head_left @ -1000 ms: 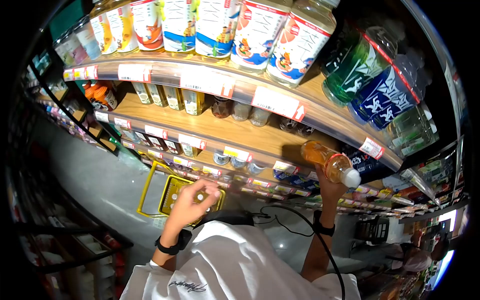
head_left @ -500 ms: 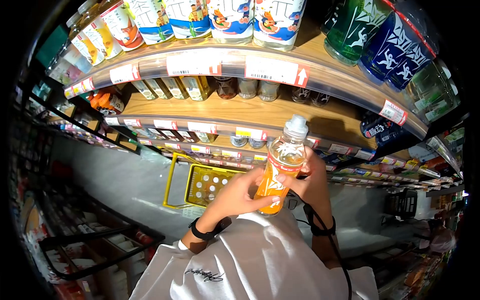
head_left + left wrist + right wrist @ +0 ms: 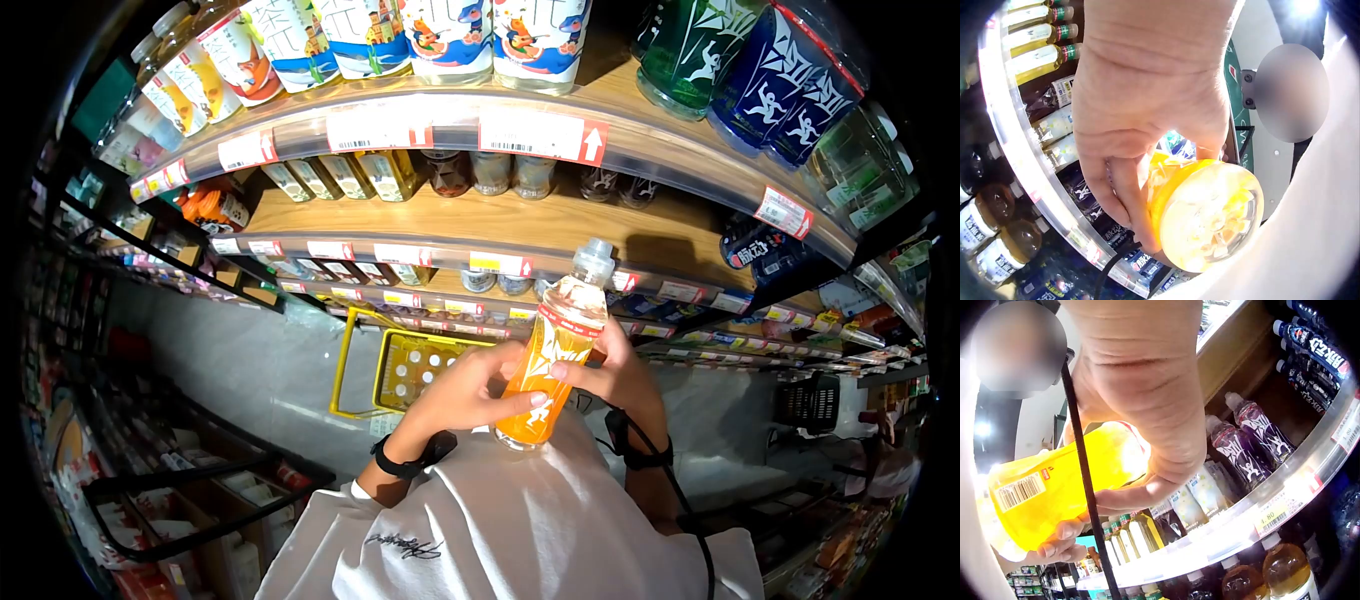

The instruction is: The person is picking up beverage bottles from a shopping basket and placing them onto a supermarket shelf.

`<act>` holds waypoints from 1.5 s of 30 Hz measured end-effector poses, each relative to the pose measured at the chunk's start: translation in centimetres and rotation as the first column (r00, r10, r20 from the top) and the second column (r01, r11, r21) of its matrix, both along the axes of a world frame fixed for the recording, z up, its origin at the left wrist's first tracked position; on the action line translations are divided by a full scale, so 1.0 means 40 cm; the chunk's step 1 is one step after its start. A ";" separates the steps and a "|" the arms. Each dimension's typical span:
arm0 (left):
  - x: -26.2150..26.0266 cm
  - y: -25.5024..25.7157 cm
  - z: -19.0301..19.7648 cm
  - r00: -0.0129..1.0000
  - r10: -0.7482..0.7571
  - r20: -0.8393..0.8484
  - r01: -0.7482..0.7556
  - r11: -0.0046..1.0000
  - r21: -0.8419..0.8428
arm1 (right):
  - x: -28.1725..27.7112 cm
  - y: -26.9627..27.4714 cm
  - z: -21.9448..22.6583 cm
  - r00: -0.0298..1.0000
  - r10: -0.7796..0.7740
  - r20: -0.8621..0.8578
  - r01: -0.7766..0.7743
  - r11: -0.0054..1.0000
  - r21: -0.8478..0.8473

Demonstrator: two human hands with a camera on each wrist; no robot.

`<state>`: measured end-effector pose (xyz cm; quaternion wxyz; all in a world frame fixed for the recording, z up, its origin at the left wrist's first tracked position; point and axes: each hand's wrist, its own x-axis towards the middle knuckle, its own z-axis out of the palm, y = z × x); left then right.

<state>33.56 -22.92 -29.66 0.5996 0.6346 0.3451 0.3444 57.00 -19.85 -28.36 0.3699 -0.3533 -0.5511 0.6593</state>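
A bottle of orange drink [image 3: 552, 372] with a clear cap and a red neck band is held between both hands, in front of the white shirt. My left hand [image 3: 468, 388] grips its lower part, thumb across the front label. The right hand [image 3: 615, 375] holds it higher up, its thumb also on the label. In the left wrist view the bottle's clear base [image 3: 1213, 219] faces the camera, with fingers curled behind it. A barcode [image 3: 1020, 490] shows on the bottle's side in the right wrist view. The bottle leans, cap toward the shelf.
A wooden shelf [image 3: 480, 218] with drink bottles and price tags curves ahead. Large labelled bottles [image 3: 445, 40] stand on the tier above. A yellow basket [image 3: 385, 368] with several white-capped bottles is below left. A black cable [image 3: 690, 500] runs by the right arm.
The orange bottle came from the right, near the shelf, to in front of the body. The left hand joined the right on it. Lately the bottle has tilted slightly and shifted lower.
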 end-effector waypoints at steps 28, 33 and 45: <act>-0.207 -0.050 -0.035 0.799 0.591 0.110 -0.601 0.788 0.135 | 0.329 0.410 -0.026 0.690 -0.716 -0.107 0.616 0.504 0.605; -0.217 -0.066 -0.052 0.784 0.612 0.102 -0.620 0.778 0.103 | 0.443 0.569 -0.071 0.537 -0.834 0.126 0.372 0.368 0.852; -0.232 -0.111 -0.099 0.710 0.690 0.140 -0.699 0.715 0.017 | 0.555 0.743 -0.088 0.196 -0.803 0.562 -0.040 0.566 0.823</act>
